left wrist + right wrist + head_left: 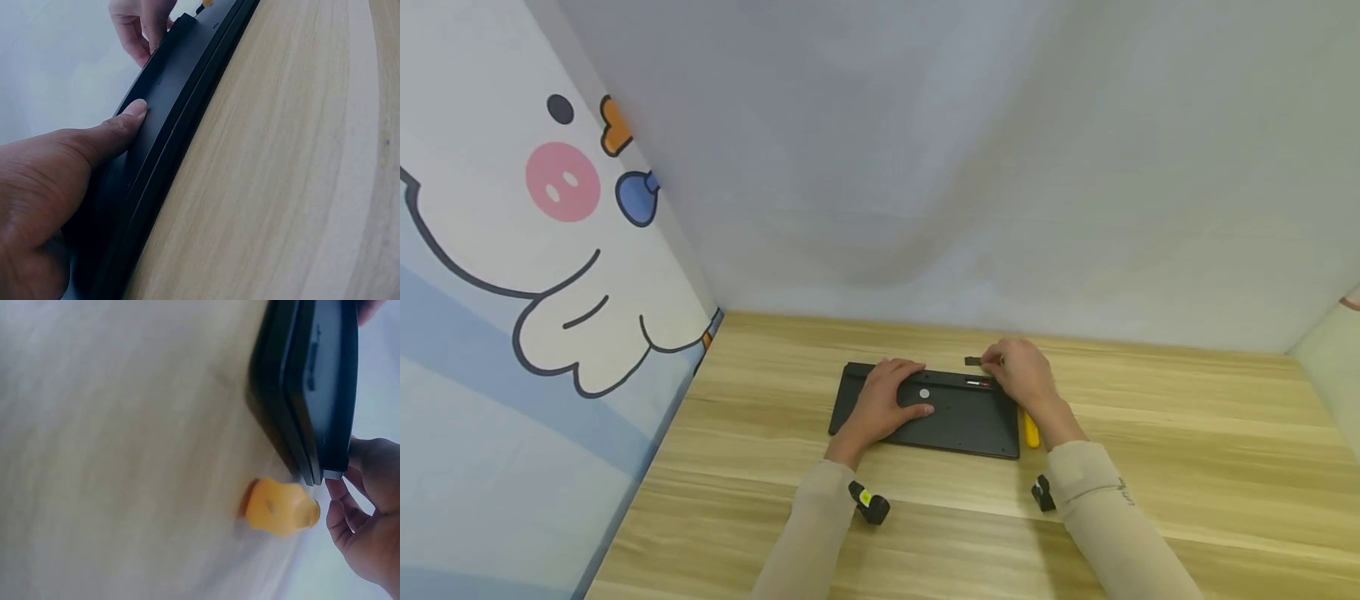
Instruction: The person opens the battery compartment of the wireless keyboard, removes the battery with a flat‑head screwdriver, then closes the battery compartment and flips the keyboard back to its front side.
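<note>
A black keyboard [955, 429] lies face down on the wooden table, its underside up. My left hand [880, 400] rests on its left part, fingers by the far edge; the thumb [125, 122] lies extended along the underside in the left wrist view. Near the far right corner, a slot in the keyboard shows a battery [977, 383]. Just beyond that edge my right hand [1021, 371] pinches a small dark battery cover [972, 361] between thumb and fingers. In the right wrist view those fingertips are partly hidden behind the keyboard's corner.
Beside the keyboard's right end lies a yellow rounded object [1031, 429], also in the right wrist view as a yellow end [281, 507]. A pale wall [1000, 208] stands behind the table [737, 467], and a cartoon-printed panel [490, 225] on the left.
</note>
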The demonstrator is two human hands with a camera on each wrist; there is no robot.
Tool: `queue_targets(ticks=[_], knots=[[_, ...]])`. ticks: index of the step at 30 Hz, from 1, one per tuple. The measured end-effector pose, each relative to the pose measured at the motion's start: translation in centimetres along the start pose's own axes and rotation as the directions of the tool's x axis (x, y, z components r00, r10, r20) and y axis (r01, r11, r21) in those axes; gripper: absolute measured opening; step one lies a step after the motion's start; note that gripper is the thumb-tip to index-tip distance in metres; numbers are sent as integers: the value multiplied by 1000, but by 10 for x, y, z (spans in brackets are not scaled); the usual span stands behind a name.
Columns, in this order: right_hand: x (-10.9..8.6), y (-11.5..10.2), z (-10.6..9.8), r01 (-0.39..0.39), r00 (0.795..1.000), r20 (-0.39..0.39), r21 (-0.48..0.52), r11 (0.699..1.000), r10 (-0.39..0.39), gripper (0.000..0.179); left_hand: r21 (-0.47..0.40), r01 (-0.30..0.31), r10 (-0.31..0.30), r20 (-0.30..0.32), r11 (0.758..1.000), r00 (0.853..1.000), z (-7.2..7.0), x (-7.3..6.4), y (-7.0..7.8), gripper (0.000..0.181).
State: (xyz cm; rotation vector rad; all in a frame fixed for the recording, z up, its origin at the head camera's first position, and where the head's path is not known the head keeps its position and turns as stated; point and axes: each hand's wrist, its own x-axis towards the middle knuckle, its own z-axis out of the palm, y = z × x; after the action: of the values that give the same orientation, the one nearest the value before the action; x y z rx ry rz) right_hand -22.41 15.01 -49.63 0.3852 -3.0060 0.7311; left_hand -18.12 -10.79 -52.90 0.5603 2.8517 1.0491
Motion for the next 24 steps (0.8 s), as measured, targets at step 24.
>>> queue_targets(ticks=[24], knots=[[-25, 8, -6, 11, 999, -35, 107, 994, -7, 30, 8, -11, 11, -6, 1000, 1000, 2, 3, -4, 70]])
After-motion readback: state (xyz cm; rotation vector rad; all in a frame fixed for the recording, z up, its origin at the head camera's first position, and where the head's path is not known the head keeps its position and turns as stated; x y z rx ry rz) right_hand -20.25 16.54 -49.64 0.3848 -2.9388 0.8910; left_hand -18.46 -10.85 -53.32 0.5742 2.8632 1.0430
